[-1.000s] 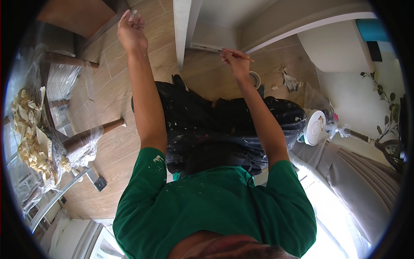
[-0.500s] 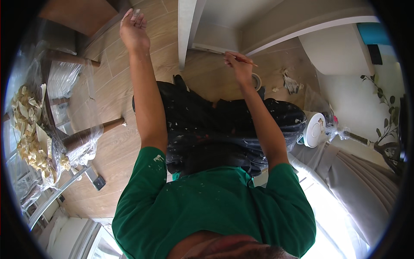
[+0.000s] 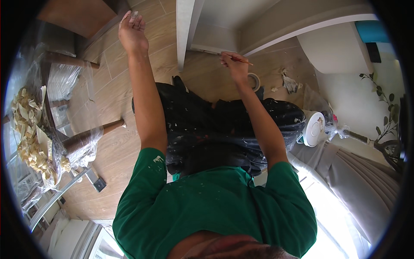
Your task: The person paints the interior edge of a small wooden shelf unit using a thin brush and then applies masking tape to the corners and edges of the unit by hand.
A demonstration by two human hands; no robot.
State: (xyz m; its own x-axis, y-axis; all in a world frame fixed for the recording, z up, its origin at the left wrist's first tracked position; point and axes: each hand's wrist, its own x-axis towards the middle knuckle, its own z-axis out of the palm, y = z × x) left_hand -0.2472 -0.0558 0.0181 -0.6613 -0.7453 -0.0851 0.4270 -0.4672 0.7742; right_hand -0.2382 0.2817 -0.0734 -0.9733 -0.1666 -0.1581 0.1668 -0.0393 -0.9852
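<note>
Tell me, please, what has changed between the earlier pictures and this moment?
Little changed. The right hand, gripping the thin wooden-handled brush, drifted slightly left along the white baseboard. The left hand stayed raised, open and empty, above the wooden plank floor. The roll of tape and the white round container did not move.

Brush [image 3: 237, 58] tip too small

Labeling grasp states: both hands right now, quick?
Left hand: open, raised, holding nothing.
Right hand: closed on a thin paintbrush.
</note>
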